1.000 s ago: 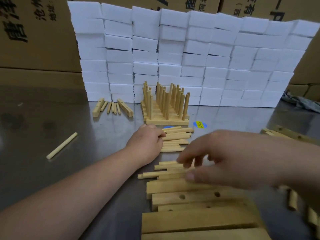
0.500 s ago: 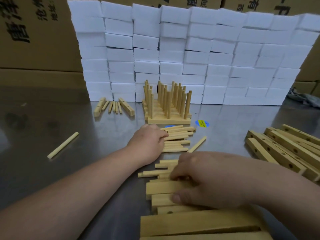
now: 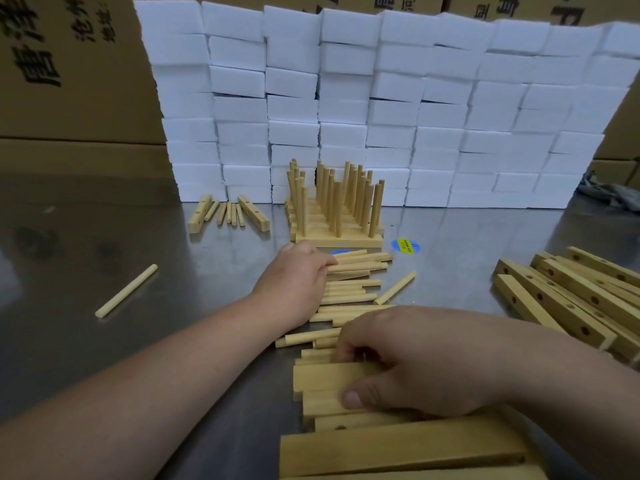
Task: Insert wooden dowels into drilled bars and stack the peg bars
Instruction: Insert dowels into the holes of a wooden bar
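A stack of peg bars (image 3: 337, 239) with upright dowels stands mid-table. In front of it lies a loose pile of dowels (image 3: 360, 268). My left hand (image 3: 294, 282) rests at the pile's left end, its fingers curled onto the dowel ends. Nearer to me lie drilled bars (image 3: 322, 375) side by side. My right hand (image 3: 415, 362) grips the top one, thumb on its near edge and fingers over its far edge. The hand hides most of that bar.
More drilled bars (image 3: 571, 299) are heaped at the right. Stray dowels lie at the left (image 3: 126, 291) and beside the pile (image 3: 394, 287). Two bars and some dowels (image 3: 228, 214) sit at the back left. A wall of white foam blocks (image 3: 381, 109) and cardboard boxes close the back.
My right hand dropped from hovering above the near bars onto them and closed round one. My left hand stayed on the dowel pile.
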A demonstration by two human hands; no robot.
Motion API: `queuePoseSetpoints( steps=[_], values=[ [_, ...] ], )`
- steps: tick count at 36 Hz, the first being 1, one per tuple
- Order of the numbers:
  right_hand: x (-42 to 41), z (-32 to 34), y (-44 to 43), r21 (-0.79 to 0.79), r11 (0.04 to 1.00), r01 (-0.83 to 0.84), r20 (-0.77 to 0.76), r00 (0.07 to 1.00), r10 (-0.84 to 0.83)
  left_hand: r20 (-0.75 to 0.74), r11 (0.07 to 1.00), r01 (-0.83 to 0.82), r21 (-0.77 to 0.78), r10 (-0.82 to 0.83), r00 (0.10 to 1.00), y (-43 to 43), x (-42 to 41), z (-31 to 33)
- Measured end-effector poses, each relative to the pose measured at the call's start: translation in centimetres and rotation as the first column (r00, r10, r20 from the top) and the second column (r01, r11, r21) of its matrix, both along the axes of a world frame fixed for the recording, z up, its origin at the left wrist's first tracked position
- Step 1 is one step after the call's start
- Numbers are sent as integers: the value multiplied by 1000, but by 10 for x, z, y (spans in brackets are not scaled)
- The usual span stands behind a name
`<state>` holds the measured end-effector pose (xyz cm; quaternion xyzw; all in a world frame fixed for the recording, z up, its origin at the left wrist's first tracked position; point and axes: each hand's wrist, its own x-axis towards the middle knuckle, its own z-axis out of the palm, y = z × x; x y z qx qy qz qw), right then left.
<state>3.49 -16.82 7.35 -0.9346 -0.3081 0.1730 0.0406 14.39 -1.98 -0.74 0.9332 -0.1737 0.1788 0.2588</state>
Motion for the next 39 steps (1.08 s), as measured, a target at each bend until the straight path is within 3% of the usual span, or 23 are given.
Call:
queuePoseSetpoints(
  steps=[6,9,13,17,20,23,25,28,32,36,39],
  values=[
    [-3,-1,-1,127,992,6,109,994,-20,33,996,-18,-82,21,999,-1,-3,5],
    [-2,5,-1,347,937,39,237,963,-128,31,979,-58,-195,65,997,-3,-2,13],
    [8,21,-14,763,630,146,145,911,-387,75,974,-56,-221,74,994,-6,-4,23],
    [21,19,-25,913,321,252,-62,864,-500,-85,994,71,80,-65,994,-4,-7,14],
    [27,16,-26,918,124,378,-281,837,-469,-171,995,97,33,-90,981,-2,-11,15],
    [31,13,-28,893,40,448,-389,815,-430,-111,994,107,5,-106,988,-4,-15,20],
    [34,11,-29,873,-7,487,-448,796,-406,-188,985,170,-34,-174,967,-5,-17,29],
    [38,10,-32,837,-85,541,-529,758,-381,-413,949,294,117,-222,883,-1,-19,48],
    [43,7,-34,759,-201,620,-650,702,-291,-589,856,429,288,-195,785,7,-21,64],
    [46,0,-31,663,-267,699,-748,628,-213,-549,815,405,414,-131,825,7,-23,64],
    [47,-3,-29,659,-272,701,-751,633,-188,-486,814,384,436,-146,862,3,-24,59]
  ],
)
